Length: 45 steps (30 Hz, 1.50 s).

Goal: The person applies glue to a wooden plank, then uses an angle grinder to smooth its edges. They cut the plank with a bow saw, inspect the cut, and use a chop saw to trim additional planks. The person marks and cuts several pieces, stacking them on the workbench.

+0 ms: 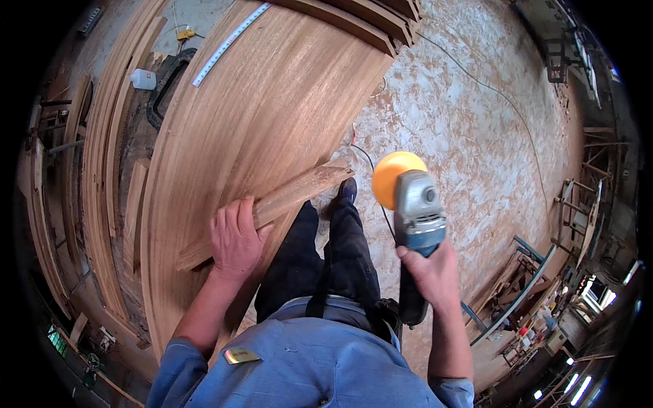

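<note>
Left hand (pixel 236 238) grips 1 wood strip (pixel 303 188) across the board (pixel 265 109); right hand (pixel 437 275) grasps the grinder (pixel 420 204). Best hold firmly, clear of the yellow disc (pixel 393 175).

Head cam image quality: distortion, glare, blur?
Head view: wooden boards at left bow along the black fisheye rim; light strips at lower right blown out; soft sheen on the wooden panel; left hand reasonably clear; angle grinder's yellow disc shows little texture, spin blur unconfirmed.
</note>
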Available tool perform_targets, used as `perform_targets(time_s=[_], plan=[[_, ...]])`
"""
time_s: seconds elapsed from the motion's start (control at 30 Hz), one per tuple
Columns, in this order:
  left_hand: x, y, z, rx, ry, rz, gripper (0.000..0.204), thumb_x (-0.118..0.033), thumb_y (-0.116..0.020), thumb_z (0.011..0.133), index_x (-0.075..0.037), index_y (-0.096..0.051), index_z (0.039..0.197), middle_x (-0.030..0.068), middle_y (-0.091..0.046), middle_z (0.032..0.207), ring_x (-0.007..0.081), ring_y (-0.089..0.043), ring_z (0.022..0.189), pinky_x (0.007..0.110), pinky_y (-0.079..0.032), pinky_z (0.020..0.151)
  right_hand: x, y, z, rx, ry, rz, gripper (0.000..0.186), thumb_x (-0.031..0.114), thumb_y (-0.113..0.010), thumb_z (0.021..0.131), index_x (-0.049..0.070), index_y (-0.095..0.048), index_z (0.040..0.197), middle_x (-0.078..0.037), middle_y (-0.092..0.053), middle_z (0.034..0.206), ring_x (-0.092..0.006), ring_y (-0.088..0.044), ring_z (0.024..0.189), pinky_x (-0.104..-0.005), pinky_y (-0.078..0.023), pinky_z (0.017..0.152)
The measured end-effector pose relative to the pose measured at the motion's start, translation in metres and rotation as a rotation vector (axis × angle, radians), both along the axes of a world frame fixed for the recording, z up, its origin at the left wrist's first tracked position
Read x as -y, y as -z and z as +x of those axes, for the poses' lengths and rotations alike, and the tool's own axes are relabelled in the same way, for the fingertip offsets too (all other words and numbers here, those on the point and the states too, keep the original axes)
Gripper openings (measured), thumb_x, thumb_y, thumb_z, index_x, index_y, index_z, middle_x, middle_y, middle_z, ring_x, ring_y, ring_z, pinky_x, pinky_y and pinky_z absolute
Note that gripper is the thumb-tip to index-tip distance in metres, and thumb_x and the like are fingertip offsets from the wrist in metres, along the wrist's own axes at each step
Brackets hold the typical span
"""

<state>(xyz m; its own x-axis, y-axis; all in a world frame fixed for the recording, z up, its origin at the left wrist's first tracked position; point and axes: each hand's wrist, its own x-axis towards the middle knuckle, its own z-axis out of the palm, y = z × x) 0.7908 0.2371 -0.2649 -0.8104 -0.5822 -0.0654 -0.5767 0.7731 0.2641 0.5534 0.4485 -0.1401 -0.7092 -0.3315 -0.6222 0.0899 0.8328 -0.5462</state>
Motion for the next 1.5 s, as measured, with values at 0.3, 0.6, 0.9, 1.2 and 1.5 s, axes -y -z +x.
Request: perform_targets(time_s=[0.3,0.6,0.9,1.2,1.5], plan=[[0.044,-0.049,-0.017,0.071,0.097,0.421,0.040,-0.025,-0.068,0.086,-0.006,-0.061,0.120,0.0142,-0.060,0.104,0.0334,-0.061,0.093,0.046,-0.050,0.081,-0.031,0.000,-0.003,0.034,0.049,-0.108,0.049,0.028,-0.084,0.074,0.001,-0.062,0.109,-0.007,-0.070,0.096,-0.0172,-0.064,0.088,-0.0337,-0.052,0.081],[0.029,-0.022,-0.011,-0.070,0.092,0.155,0.044,-0.023,-0.067,0.085,-0.004,-0.060,0.125,0.0126,-0.058,0.101,0.0315,-0.055,0.097,0.043,-0.047,0.084,-0.027,0.012,0.009,0.117,0.032,-0.129,0.058,0.018,-0.087,0.071,-0.002,-0.058,0.117,-0.012,-0.069,0.108,-0.0201,-0.064,0.100,-0.0350,-0.049,0.092],[0.018,-0.016,-0.012,-0.082,0.066,0.067,0.054,-0.032,-0.079,0.073,-0.005,-0.061,0.115,0.0104,-0.057,0.106,0.0295,-0.055,0.099,0.042,-0.046,0.085,0.001,0.011,0.004,0.108,-0.058,-0.113,0.059,0.021,-0.085,0.072,-0.002,-0.057,0.118,-0.016,-0.069,0.109,-0.0249,-0.066,0.102,-0.0368,-0.050,0.092],[0.018,-0.013,-0.011,-0.093,0.060,0.084,0.053,-0.029,-0.078,0.072,-0.005,-0.060,0.116,0.0121,-0.056,0.106,0.0321,-0.055,0.099,0.043,-0.047,0.086,0.030,0.010,0.002,0.122,-0.116,-0.071,0.059,0.024,-0.086,0.072,-0.003,-0.057,0.117,-0.019,-0.070,0.107,-0.0274,-0.068,0.101,-0.0380,-0.051,0.091],[0.019,-0.014,-0.011,-0.085,0.059,0.053,0.054,-0.032,-0.080,0.069,-0.007,-0.062,0.114,0.0086,-0.056,0.104,0.0279,-0.055,0.097,0.040,-0.047,0.084,0.029,0.020,-0.002,0.136,-0.119,-0.091,0.059,0.023,-0.085,0.073,-0.002,-0.057,0.119,-0.018,-0.070,0.108,-0.0264,-0.068,0.101,-0.0371,-0.051,0.091]])
